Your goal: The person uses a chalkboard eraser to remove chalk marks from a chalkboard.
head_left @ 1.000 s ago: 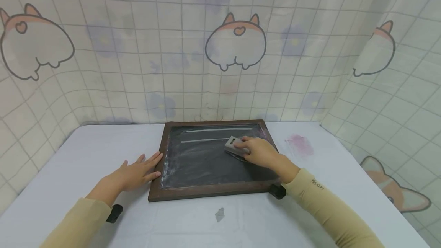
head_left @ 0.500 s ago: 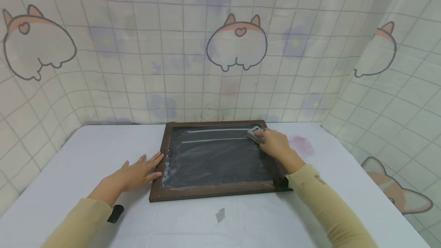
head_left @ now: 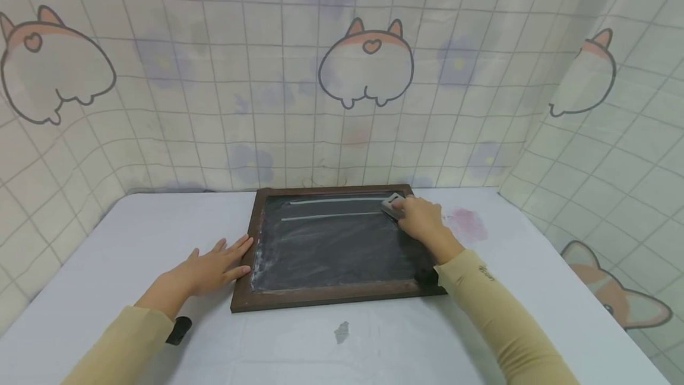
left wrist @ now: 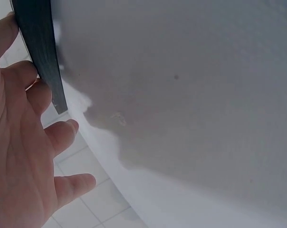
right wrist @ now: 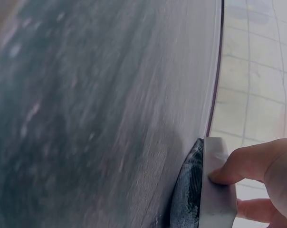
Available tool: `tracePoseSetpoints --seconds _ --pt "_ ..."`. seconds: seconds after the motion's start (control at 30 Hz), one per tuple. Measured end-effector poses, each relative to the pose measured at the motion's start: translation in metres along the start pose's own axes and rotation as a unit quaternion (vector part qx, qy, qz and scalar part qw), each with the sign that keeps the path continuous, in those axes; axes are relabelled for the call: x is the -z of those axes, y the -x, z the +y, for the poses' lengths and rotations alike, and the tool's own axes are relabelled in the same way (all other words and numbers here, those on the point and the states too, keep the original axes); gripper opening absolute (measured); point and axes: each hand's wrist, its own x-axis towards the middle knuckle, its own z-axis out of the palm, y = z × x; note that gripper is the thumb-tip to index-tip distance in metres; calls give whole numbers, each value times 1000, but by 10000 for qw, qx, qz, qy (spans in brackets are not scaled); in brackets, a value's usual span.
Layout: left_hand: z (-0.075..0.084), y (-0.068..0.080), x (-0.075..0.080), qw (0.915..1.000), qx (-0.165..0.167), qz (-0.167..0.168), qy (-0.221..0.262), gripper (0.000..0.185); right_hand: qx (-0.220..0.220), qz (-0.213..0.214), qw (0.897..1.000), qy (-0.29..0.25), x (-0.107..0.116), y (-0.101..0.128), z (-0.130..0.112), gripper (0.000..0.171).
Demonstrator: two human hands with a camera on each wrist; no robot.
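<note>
right grip (head_left: pixel 422 218) grasping eraser (head_left: pixel 392 205) at chalkboard's (head_left: pixel 331 242) far right corner, touching the slate | left grip (head_left: pixel 211 269) released, flat on surface (head_left: pixel 133 242), fingertips at chalkboard's left frame | pink stain (head_left: pixel 465 221) right of chalkboard

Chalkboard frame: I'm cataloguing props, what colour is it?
Dark brown frame, clearest in the head view.

Your right hand (right wrist: pixel 264 178) sat at the lower right of the frame, fingers pinching the grey eraser (right wrist: pixel 215 190) against the chalk-smeared blackboard (right wrist: pixel 96 109), which filled the left and centre. Tiled cloth (right wrist: pixel 257 71) showed at upper right.
</note>
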Motion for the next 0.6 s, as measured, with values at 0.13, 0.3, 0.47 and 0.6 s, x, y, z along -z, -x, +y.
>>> tracePoseSetpoints --seconds 0.13,0.3,0.47,0.6 --pt "1 1 1 10000 4 3 20 77 -10 -47 10000 16 -2 -2 -5 47" --pt "2 0 2 10000 33 -42 -8 77 91 -130 9999 13 -4 -5 -13 47" --pt "1 -1 2 10000 23 -52 -8 78 152 -117 9998 32 -5 -7 -22 45" --pt "0 -2 1 10000 46 -82 -17 78 254 -113 9996 76 -8 -9 -31 46"
